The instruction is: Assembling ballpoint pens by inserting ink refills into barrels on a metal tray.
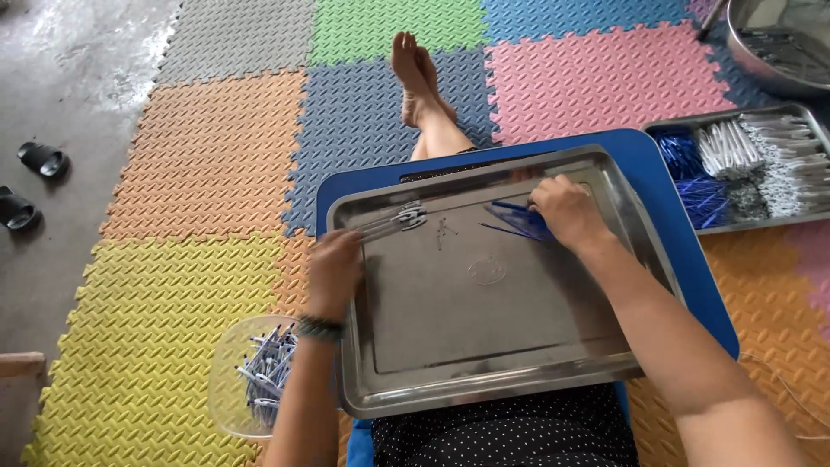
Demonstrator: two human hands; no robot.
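A steel tray [484,346] rests on a blue board [666,199] across my lap. My left hand [334,268] sits at the tray's left rim and grips a small bunch of grey-white pen barrels [393,220] that point right across the tray. At the tray's far right, my right hand [566,212] is closed over a bundle of thin blue pen refills [514,220]. A few tiny metal bits [444,231] lie loose on the tray floor between the two hands.
A clear bowl [223,380] of assembled pens stands on the mat by my left forearm. A second steel tray [808,117] at right holds blue refills and white parts. A round steel basin [761,69] sits at top right. Black sandals [41,160] lie on the concrete at left.
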